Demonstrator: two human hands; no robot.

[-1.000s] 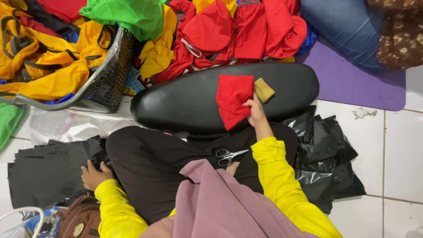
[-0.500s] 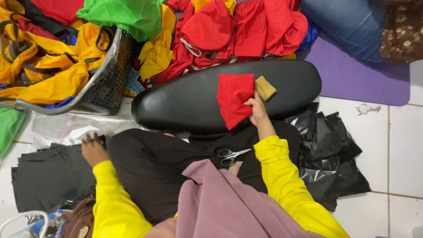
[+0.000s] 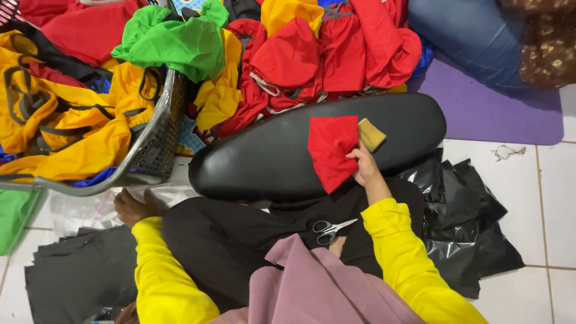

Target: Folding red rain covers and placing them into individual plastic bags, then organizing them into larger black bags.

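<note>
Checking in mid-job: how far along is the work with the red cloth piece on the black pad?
Done, apparently: folded red and yellow garments heaped behind the glossy black oval pad. In hand: the right hand pins a small red cloth piece on the pad beside a tan block; the left hand rests at the clear plastic sheets near stacked black sheets. Left: yellow garments fill the grey basket; scissors lie unused.

White tile floor (image 3: 543, 288) with grey grout lines, a purple mat (image 3: 480, 114) laid over it up top. Crumpled scrap of paper (image 3: 507, 152) sits on a tile just below the mat. Light is flat and even, no strong shadows anywhere.
</note>
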